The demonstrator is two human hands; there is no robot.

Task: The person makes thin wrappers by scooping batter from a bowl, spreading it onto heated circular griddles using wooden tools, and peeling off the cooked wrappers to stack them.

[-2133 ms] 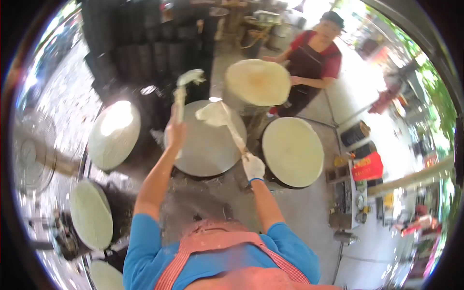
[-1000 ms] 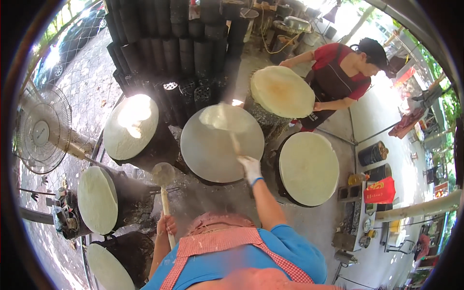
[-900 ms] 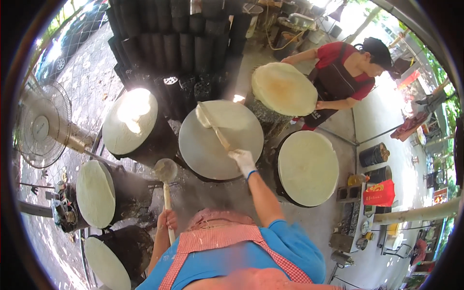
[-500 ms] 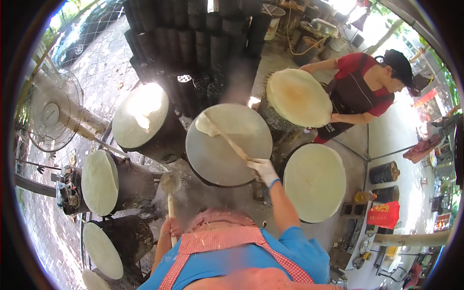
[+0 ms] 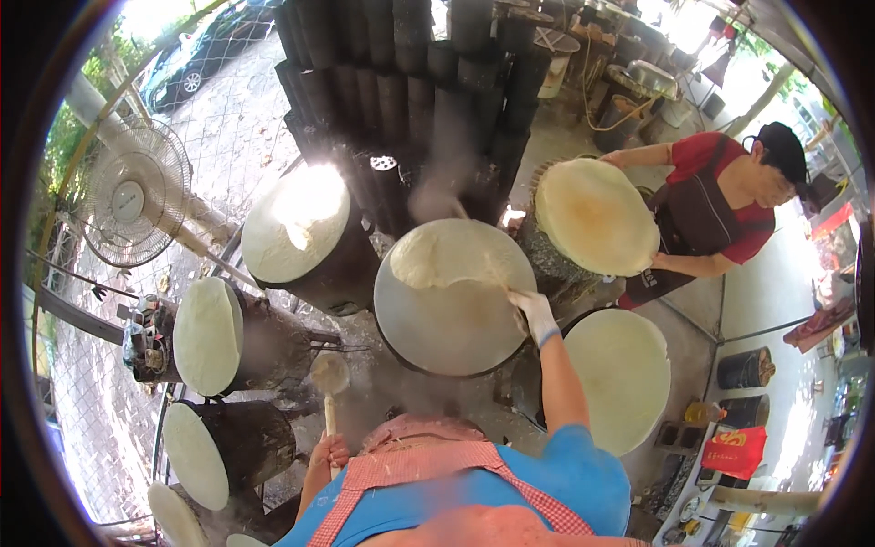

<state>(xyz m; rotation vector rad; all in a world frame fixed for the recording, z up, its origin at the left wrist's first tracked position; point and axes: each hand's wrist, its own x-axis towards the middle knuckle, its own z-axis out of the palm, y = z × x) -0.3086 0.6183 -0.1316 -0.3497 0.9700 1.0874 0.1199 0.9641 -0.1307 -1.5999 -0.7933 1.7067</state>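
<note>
My gloved right hand [image 5: 533,314] is closed at the right edge of a round griddle [image 5: 447,328], on the wooden spreader [image 5: 499,275], which is hard to make out against the batter. Pale batter [image 5: 442,253] covers the far part of the griddle, its near edge curved; the near part is bare and grey. At the lower left my left hand [image 5: 330,450] is wrapped round the wooden handle of a ladle [image 5: 329,374]. The ladle's round bowl points away from me, short of the griddle and apart from it.
Round griddles with pale sheets stand around me, including one at right [image 5: 620,383] and one at left [image 5: 208,337]. A co-worker [image 5: 729,201] holds a browned flatbread [image 5: 597,217]. Black coal briquettes [image 5: 410,100] are stacked behind. A fan [image 5: 132,196] stands at far left.
My right hand has moved to the griddle's right edge with the spreader. The batter has spread from a small patch across the far part. The whole view has shifted slightly.
</note>
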